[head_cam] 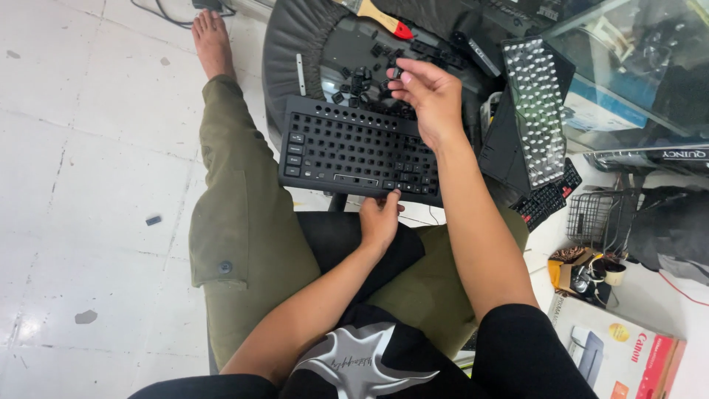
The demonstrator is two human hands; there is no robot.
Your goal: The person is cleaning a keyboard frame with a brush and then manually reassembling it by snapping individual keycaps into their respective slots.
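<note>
A black keyboard frame with most keycaps removed lies across my lap and a round dark stool seat. My left hand steadies the frame's near edge, thumb pressing by the bottom row of keys. My right hand hovers over the frame's far edge and pinches a small black keycap between its fingertips. Several loose black keycaps lie in a pile on the stool seat just beyond the frame.
A brush with a wooden handle and red ferrule lies on the stool's far side. A white rubber-dome sheet leans over another black keyboard at right. A wire basket, cardboard box and stray keycap on the floor.
</note>
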